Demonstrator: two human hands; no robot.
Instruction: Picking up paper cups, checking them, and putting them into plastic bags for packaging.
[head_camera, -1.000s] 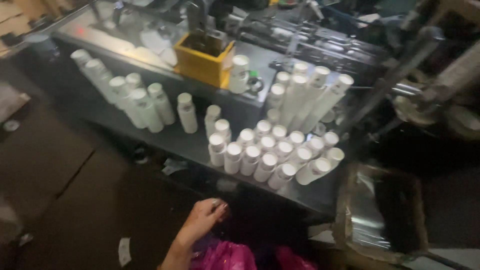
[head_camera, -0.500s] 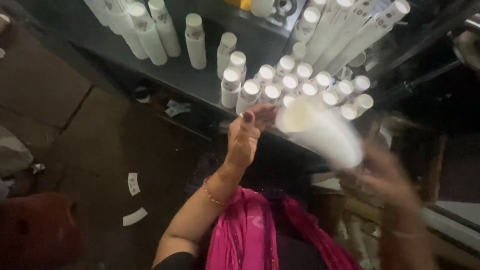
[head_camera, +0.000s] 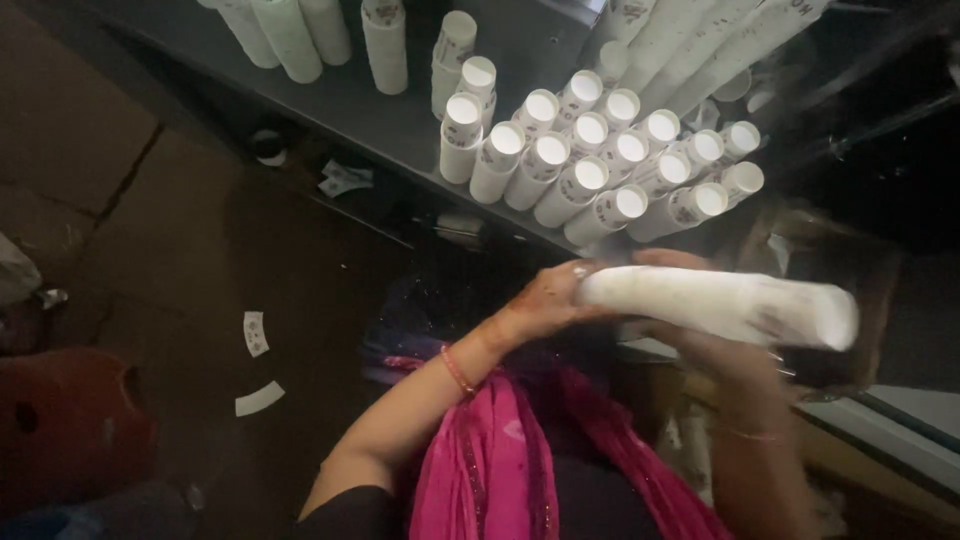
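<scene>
I hold a long white stack of paper cups (head_camera: 720, 303) sideways in front of me, in both hands. My left hand (head_camera: 545, 297) caps its left end with the fingers closed around it. My right hand (head_camera: 700, 345) supports the stack from underneath, near its middle, and is partly hidden by it. A red bangle sits on my left wrist. A pink scarf (head_camera: 500, 460) hangs below my arms.
A dark table (head_camera: 390, 110) ahead carries several upright stacks of white paper cups (head_camera: 590, 160), with longer stacks (head_camera: 690, 40) leaning at the top right. A cardboard box (head_camera: 840, 260) lies behind the held stack. Paper scraps (head_camera: 255, 335) lie on the floor, and a red object (head_camera: 70, 425) sits at lower left.
The stack I hold has swung from pointing toward the camera to lying sideways. My left hand has closed over its end. The view has tilted further down.
</scene>
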